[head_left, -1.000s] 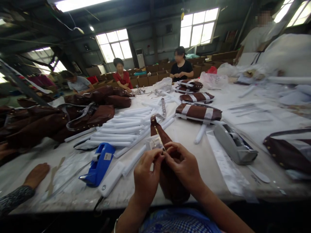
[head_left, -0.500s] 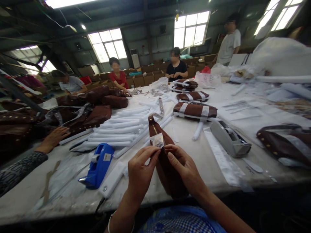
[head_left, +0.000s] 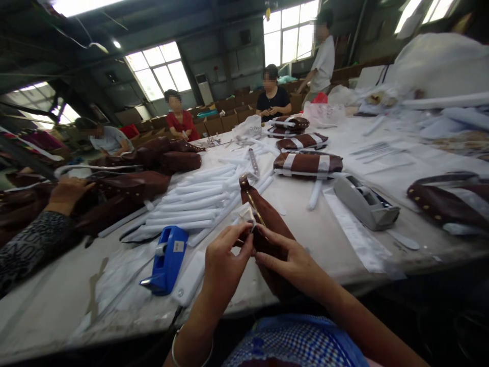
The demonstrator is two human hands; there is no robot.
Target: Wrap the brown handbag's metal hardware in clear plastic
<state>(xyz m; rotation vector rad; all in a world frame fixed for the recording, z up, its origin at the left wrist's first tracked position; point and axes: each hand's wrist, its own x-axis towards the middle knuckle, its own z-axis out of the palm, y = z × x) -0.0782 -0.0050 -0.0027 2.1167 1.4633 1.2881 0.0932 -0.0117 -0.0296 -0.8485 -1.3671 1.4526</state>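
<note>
A brown leather bag with a brass-coloured zip stands in front of me at the table's near edge, its narrow end pointing away. At its zip side is a small clear plastic packet with something pale inside. My left hand is closed in a pinch at the packet's lower edge. My right hand grips the bag's side, its thumb and fingers close to the left fingertips. What lies between the fingertips is partly hidden.
White rolled tubes lie in a heap beyond a blue tape dispenser. A grey tape dispenser stands right, near taped brown bags. A co-worker's hand reaches into brown bags at left. Other people are around the table.
The bag has tilted, and the packet now sits lower and more to the left of the zip. At left, the co-worker's hand has moved up onto the bags. The standing person has shifted left.
</note>
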